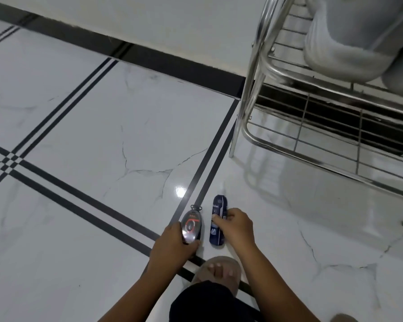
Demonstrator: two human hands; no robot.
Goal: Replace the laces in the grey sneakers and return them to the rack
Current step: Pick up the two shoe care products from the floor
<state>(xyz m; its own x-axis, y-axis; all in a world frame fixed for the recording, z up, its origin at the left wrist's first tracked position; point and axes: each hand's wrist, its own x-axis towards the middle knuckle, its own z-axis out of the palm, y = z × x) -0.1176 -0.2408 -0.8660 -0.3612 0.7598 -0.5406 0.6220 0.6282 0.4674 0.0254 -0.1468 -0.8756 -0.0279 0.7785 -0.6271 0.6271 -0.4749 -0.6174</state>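
Down on the white marble floor (102, 126), two small packs lie side by side just in front of the hands. The left hand (172, 242) curls round the near end of the oval pack (192, 226), a clear-fronted case with a dark and red item inside, its thumb lying along the pack's lower edge. The right hand (236, 226) pinches the dark blue pack (217, 219) at its middle, thumb on top and fingers on the far side. The two packs are near each other but not touching, and whether they hold laces cannot be read from here.

Just behind the hands, a foot in a beige slipper (216, 270) rests on a black stripe of the floor. Up and to the right of the right hand, well apart from it, stands a metal rack (256, 73) with wire shelves. On its upper shelf sits a grey sneaker (349, 43) with a white sole, blurred and partly cut off by the frame edge.
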